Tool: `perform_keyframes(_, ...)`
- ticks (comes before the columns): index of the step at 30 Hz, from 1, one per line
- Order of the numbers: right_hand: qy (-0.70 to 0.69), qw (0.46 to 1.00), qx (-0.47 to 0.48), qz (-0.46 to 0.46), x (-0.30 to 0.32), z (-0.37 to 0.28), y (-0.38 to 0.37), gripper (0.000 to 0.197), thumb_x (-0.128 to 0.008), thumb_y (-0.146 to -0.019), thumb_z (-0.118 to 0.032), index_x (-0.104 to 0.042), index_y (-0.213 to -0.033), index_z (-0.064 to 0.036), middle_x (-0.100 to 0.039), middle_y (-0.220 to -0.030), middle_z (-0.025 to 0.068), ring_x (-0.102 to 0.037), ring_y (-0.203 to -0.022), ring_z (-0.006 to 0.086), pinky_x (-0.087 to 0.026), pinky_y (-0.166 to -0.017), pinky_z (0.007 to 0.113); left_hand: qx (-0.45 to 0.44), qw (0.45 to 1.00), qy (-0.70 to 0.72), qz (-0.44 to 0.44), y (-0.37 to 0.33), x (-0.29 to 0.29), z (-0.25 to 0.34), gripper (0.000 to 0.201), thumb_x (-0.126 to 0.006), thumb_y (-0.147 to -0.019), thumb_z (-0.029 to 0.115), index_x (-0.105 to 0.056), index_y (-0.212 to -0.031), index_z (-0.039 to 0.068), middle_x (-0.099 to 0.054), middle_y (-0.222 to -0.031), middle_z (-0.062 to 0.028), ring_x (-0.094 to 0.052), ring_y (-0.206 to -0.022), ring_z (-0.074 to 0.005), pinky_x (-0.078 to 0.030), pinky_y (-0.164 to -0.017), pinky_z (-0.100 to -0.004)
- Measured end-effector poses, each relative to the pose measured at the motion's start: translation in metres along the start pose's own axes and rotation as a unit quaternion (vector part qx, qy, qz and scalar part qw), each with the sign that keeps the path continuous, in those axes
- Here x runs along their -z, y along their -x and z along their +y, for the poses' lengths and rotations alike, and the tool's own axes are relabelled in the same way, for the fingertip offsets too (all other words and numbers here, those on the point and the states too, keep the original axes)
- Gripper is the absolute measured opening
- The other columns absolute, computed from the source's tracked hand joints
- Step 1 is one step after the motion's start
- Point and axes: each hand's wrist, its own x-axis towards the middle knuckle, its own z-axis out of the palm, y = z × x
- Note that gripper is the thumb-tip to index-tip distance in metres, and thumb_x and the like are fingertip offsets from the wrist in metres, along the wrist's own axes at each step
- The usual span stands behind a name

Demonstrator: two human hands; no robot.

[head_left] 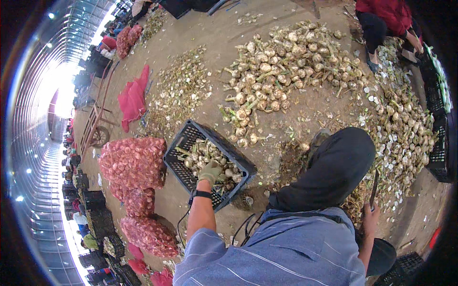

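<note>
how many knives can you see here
1: a dark knife in the person's right hand, blade pointing up the picture. Others may be hidden among the bulbs or too far off to make out.

has pale garlic bulbs [204,151] heaped in a black crate [241,185], set slantwise at left; holds a dark knife [374,190] at right, pointing far.

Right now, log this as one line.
Left hand: gloved, among bulbs in crate, grip unclear | Right hand: holding knife | Bulb pile: on ground
</note>
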Motion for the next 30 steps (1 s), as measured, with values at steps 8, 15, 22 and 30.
perform_keyframes(8,0.053,0.996,0.005,0.066,-0.008,0.076,-0.019,0.043,-0.065,-0.091,-0.037,-0.063,-0.103,0.0043,-0.058,-0.087,0.0126,-0.053,-0.080,0.0249,-0.042,-0.074,0.037,-0.148,0.961,0.052,0.227,-0.040,0.026,0.072,0.028,-0.062,-0.087,0.023,-0.067,-0.109,0.006,-0.070,-0.107,-0.0165,-0.066,-0.101,-0.0287,-0.049,-0.089,-0.0400)
perform_keyframes(15,0.057,0.995,-0.076,0.016,-0.009,0.020,-0.005,0.043,-0.064,-0.092,-0.036,-0.064,-0.106,0.0038,-0.062,-0.079,0.0095,-0.055,-0.072,0.0162,-0.043,-0.064,0.032,-0.215,0.972,-0.003,0.097,-0.130,0.002,0.134,0.035,-0.062,-0.086,0.028,-0.065,-0.113,0.006,-0.067,-0.107,-0.0198,-0.063,-0.102,-0.0355,-0.049,-0.088,-0.0409)
perform_keyframes(22,0.026,0.992,-0.106,0.064,-0.009,0.033,-0.002,0.044,-0.063,-0.093,-0.034,-0.062,-0.113,0.0055,-0.061,-0.092,0.0102,-0.054,-0.075,0.0163,-0.044,-0.067,0.032,-0.039,0.972,-0.201,-0.115,-0.209,-0.128,0.106,0.064,-0.069,-0.081,0.041,-0.052,-0.133,0.006,-0.061,-0.121,-0.0216,-0.062,-0.106,-0.0366,-0.047,-0.091,-0.0467)
perform_keyframes(30,0.077,0.986,-0.144,0.028,-0.006,0.042,0.001,0.046,-0.065,-0.093,-0.033,-0.057,-0.123,0.0010,-0.061,-0.103,0.0110,-0.056,-0.088,0.0192,-0.046,-0.079,0.033,0.005,0.977,-0.212,0.006,-0.182,-0.211,0.133,0.066,-0.073,-0.076,0.042,-0.057,-0.130,0.007,-0.055,-0.133,-0.0226,-0.053,-0.121,-0.0402,-0.041,-0.104,-0.0503)
